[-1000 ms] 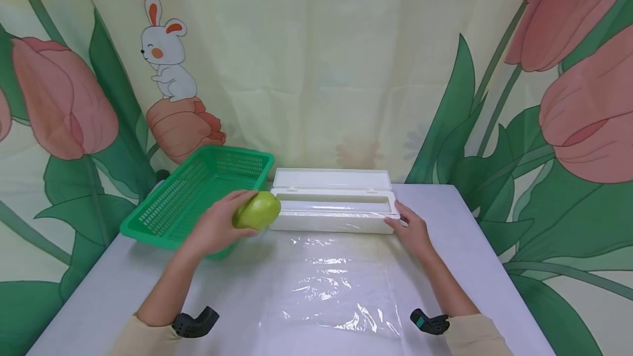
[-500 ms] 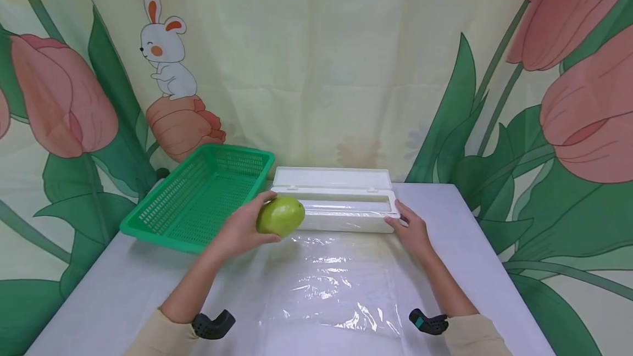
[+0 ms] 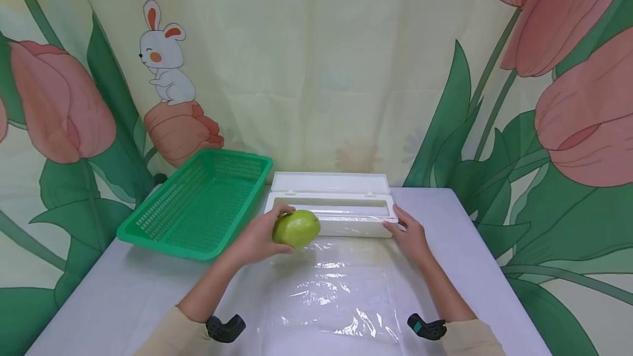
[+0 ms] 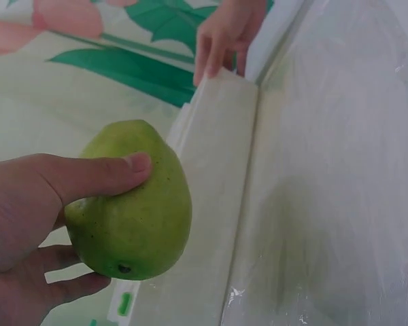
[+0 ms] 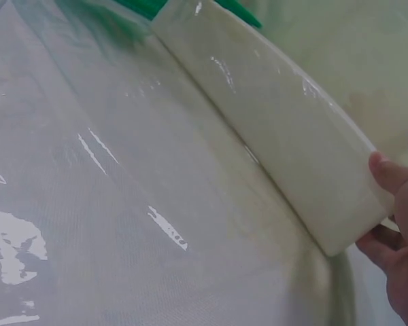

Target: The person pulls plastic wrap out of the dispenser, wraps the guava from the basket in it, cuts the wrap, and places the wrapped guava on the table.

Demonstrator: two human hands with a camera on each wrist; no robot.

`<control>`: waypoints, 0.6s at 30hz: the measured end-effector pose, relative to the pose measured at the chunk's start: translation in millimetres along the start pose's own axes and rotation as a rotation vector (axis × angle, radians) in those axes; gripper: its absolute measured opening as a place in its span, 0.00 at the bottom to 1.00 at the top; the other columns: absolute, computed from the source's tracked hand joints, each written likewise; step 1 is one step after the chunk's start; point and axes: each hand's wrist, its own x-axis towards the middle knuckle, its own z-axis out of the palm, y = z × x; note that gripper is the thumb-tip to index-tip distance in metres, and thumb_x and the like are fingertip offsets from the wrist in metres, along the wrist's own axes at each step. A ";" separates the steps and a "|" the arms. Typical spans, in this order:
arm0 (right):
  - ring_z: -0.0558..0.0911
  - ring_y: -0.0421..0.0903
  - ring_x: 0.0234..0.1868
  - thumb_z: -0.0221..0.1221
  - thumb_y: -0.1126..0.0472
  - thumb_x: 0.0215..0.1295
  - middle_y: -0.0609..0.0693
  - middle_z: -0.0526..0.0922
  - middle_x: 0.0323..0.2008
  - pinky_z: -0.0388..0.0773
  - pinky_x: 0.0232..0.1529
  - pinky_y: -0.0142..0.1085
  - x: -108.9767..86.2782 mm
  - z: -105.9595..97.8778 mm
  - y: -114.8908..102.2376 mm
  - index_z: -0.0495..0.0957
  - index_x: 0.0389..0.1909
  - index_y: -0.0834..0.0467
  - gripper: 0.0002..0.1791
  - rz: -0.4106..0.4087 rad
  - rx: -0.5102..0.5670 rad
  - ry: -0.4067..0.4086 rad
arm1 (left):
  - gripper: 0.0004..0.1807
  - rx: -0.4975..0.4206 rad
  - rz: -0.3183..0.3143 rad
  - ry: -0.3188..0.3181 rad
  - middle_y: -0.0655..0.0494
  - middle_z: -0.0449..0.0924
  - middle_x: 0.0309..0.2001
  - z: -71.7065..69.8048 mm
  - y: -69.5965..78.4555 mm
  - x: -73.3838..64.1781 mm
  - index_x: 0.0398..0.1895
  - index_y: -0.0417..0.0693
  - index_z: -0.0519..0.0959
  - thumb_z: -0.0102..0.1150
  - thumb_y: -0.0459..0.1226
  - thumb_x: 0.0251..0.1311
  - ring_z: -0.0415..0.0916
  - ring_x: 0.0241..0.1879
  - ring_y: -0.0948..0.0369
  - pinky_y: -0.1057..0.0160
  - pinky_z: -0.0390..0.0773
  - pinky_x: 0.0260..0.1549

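Observation:
My left hand (image 3: pixel 257 238) holds a smooth green fruit (image 3: pixel 296 229) between thumb and fingers, above the left front of a cling film box. In the left wrist view the fruit (image 4: pixel 139 217) is speckled, rounded and slightly tapered, with a small dark pit at its lower end. The white cling film box (image 3: pixel 341 228) lies across the table with its lid (image 3: pixel 330 183) raised at the back. A sheet of clear film (image 3: pixel 331 290) runs from it towards me over the table. My right hand (image 3: pixel 410 238) grips the box's right end, thumb at the front edge in the right wrist view.
A green plastic basket (image 3: pixel 198 202) stands left of the box, close to its left end. The white-covered table (image 3: pixel 475 290) ends at a printed curtain (image 3: pixel 316 70) behind. A wrist camera (image 3: pixel 226 328) sits on the left forearm.
My left hand has carried the green fruit to the right, from beside the basket to in front of the box. The right hand keeps its grip on the box.

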 end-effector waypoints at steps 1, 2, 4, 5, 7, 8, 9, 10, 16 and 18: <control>0.67 0.59 0.69 0.62 0.56 0.65 0.60 0.59 0.73 0.68 0.66 0.48 -0.3 -0.1 -0.2 0.58 0.72 0.62 0.38 0.000 0.001 -0.002 | 0.44 -0.010 0.003 -0.006 0.56 0.76 0.57 2.4 -0.3 1.4 0.61 0.55 0.66 0.80 0.37 0.37 0.75 0.53 0.55 0.50 0.77 0.50; 0.67 0.59 0.69 0.62 0.56 0.65 0.60 0.58 0.73 0.68 0.66 0.48 -0.5 -0.2 -0.5 0.58 0.72 0.63 0.38 -0.002 0.002 -0.002 | 0.44 -0.018 0.008 -0.013 0.57 0.76 0.57 4.7 -0.6 2.9 0.61 0.55 0.66 0.80 0.37 0.37 0.75 0.53 0.55 0.50 0.77 0.51; 0.66 0.60 0.69 0.61 0.56 0.65 0.61 0.58 0.73 0.69 0.65 0.49 -1.3 -0.3 -1.6 0.58 0.72 0.63 0.38 -0.006 0.006 -0.005 | 0.45 -0.032 0.015 -0.030 0.57 0.77 0.57 8.7 -0.5 4.8 0.62 0.56 0.66 0.80 0.36 0.37 0.75 0.53 0.55 0.50 0.77 0.51; 0.66 0.60 0.69 0.61 0.56 0.65 0.61 0.58 0.73 0.69 0.65 0.49 -1.4 -0.1 -1.8 0.58 0.72 0.63 0.38 -0.009 0.009 -0.005 | 0.45 -0.036 0.024 -0.037 0.57 0.77 0.57 10.7 -0.5 5.6 0.63 0.56 0.66 0.80 0.36 0.38 0.75 0.53 0.55 0.49 0.77 0.51; 0.66 0.60 0.69 0.61 0.56 0.65 0.61 0.58 0.73 0.71 0.64 0.49 -1.8 0.1 -2.3 0.58 0.72 0.63 0.38 -0.012 0.011 -0.005 | 0.46 -0.048 0.038 -0.052 0.56 0.76 0.57 14.3 -0.5 7.2 0.64 0.55 0.65 0.80 0.36 0.37 0.75 0.53 0.55 0.49 0.77 0.52; 0.66 0.60 0.69 0.61 0.56 0.65 0.61 0.58 0.73 0.71 0.63 0.49 -2.0 0.1 -2.4 0.58 0.72 0.63 0.38 -0.013 0.014 -0.004 | 0.47 -0.045 0.047 -0.057 0.57 0.77 0.57 16.1 -0.3 8.0 0.64 0.55 0.65 0.80 0.37 0.37 0.75 0.53 0.55 0.49 0.76 0.52; 0.66 0.60 0.69 0.61 0.56 0.66 0.61 0.58 0.73 0.71 0.63 0.48 -2.0 0.1 -2.4 0.57 0.72 0.62 0.38 -0.012 0.012 -0.005 | 0.47 -0.044 0.055 -0.060 0.57 0.76 0.57 17.7 -0.3 8.8 0.64 0.55 0.65 0.80 0.37 0.37 0.75 0.54 0.55 0.49 0.76 0.53; 0.66 0.60 0.69 0.61 0.55 0.66 0.60 0.58 0.73 0.71 0.62 0.48 -2.0 0.1 -2.5 0.57 0.72 0.62 0.38 -0.011 0.009 -0.004 | 0.47 -0.040 0.065 -0.064 0.57 0.76 0.57 19.5 -0.4 9.7 0.64 0.55 0.65 0.80 0.37 0.37 0.75 0.54 0.55 0.49 0.76 0.53; 0.67 0.58 0.69 0.61 0.56 0.66 0.59 0.58 0.74 0.72 0.62 0.47 -1.9 0.7 -2.1 0.56 0.73 0.60 0.38 0.001 -0.014 -0.006 | 0.45 -0.030 0.110 -0.085 0.54 0.75 0.59 28.9 -0.6 13.9 0.64 0.52 0.67 0.80 0.37 0.38 0.72 0.57 0.53 0.48 0.74 0.57; 0.67 0.58 0.69 0.61 0.57 0.66 0.59 0.58 0.73 0.72 0.62 0.46 -2.5 0.8 -2.1 0.57 0.72 0.61 0.38 0.000 -0.015 -0.002 | 0.45 -0.028 0.117 -0.101 0.54 0.75 0.59 32.3 -1.2 15.3 0.64 0.51 0.67 0.79 0.38 0.39 0.72 0.58 0.53 0.48 0.73 0.57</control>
